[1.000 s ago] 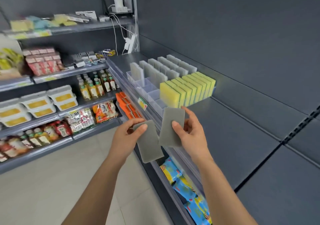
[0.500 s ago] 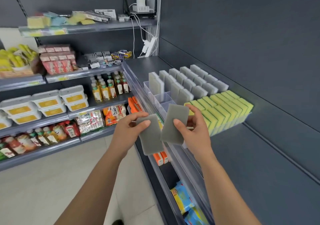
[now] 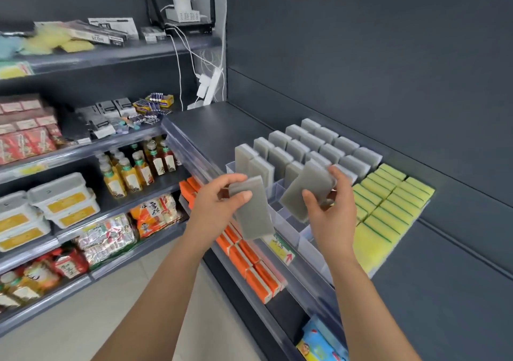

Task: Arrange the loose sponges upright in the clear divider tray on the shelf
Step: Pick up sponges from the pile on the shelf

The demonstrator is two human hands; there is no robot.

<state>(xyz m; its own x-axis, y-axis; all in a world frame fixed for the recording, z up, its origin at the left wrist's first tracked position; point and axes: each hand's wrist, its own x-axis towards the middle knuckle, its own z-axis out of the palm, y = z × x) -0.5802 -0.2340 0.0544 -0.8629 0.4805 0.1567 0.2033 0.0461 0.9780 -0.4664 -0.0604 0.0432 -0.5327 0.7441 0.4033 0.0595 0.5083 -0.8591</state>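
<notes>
My left hand [image 3: 219,202] pinches the top of a grey sponge [image 3: 256,216] that hangs over the shelf's front lip. My right hand [image 3: 331,202] grips a second grey sponge [image 3: 304,188], tilted and held above the front slots of the clear divider tray [image 3: 288,226]. In the tray, several grey sponges [image 3: 305,149] stand upright in rows at the back and left. Rows of yellow-and-green sponges [image 3: 388,202] stand upright on the tray's right side. The near grey slots below my hands hold nothing.
The tray sits on a dark grey shelf [image 3: 449,291] with a clear front rail and a price tag [image 3: 281,248]. Orange packs [image 3: 249,263] fill the shelf below. Bottles [image 3: 138,166] and food packs line the aisle shelves on the left.
Both hands have moved forward toward the tray with their sponges. The right hand's sponge has tilted over the front slots. My view has closed in on the shelf.
</notes>
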